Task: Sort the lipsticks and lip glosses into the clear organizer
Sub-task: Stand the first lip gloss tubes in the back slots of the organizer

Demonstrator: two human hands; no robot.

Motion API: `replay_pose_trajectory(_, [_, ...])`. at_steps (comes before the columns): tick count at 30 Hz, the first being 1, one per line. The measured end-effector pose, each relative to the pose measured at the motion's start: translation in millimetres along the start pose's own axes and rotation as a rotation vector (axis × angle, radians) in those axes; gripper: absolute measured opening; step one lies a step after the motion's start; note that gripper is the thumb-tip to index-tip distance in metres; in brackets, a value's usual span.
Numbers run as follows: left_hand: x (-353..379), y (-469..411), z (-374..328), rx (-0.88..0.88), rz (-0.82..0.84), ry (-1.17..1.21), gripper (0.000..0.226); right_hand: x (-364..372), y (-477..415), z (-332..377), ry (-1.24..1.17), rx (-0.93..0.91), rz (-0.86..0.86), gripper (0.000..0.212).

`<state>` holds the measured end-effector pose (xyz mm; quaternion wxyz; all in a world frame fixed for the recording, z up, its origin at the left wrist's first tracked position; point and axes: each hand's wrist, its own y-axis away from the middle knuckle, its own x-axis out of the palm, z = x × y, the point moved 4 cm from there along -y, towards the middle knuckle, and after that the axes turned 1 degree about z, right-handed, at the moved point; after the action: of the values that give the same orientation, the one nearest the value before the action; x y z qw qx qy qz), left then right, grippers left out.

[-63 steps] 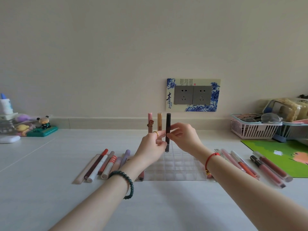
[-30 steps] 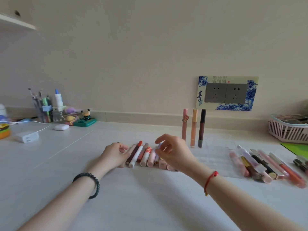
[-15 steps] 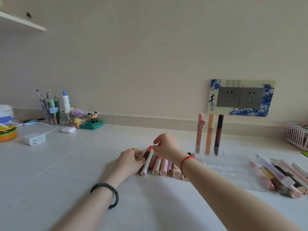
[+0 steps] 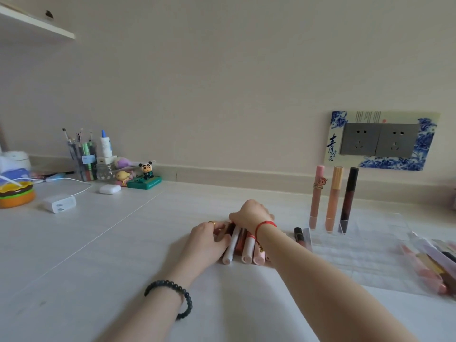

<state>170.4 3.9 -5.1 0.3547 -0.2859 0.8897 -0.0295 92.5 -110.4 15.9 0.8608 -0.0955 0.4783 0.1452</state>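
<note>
On the surface (image 4: 118,243) our right hand (image 4: 250,214) curls its fingers over the tubes (image 4: 246,249), left hand (image 4: 208,240) resting against them; we should pinch one cleanly before lifting.

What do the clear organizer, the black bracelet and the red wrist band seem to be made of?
The clear organizer looks like hard transparent plastic, perhaps acrylic: the table shows through its thin, glossy walls. The black bracelet is a string of round, slightly shiny beads; stone, glass or plastic, I cannot tell. The red wrist band looks like thin matte cord, probably woven thread.
</note>
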Motion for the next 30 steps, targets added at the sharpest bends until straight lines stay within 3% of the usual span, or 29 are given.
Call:
replay_pose_trajectory(6, [1.1, 2.0, -1.0, 0.018, -0.005, -0.014, 0.029, 2.3, 0.7, -1.8, 0.061, -0.029, 0.020, 0.021])
replay_pose_trajectory(12, [2.6, 1.9, 0.4, 0.041, -0.020, -0.058, 0.028, 3.3, -3.8, 4.4, 0.012, 0.064, 0.101, 0.008])
replay_pose_trajectory(15, [2.5, 1.2, 1.5, 0.055, -0.021, -0.048, 0.025, 3.0, -4.8, 6.2, -0.087, 0.039, 0.102, 0.018])
replay_pose_trajectory(22, [1.4, -1.1, -1.0, 0.057, -0.064, -0.021, 0.026, -25.8, 11.9, 19.1, -0.440, -0.265, -0.042, 0.043])
replay_pose_trajectory(27, [-8.3, 6.1, -20.4, 0.173, -0.152, 0.113, 0.010, -64.4, 52.9, 11.9, -0.662, -0.490, -0.198, 0.020])
replay_pose_trajectory(30, [-5.8, 18.1, -41.6, 0.223, -0.129, 0.264, 0.012, -82.4, 73.7, -2.4, -0.743, -0.543, -0.146, 0.006])
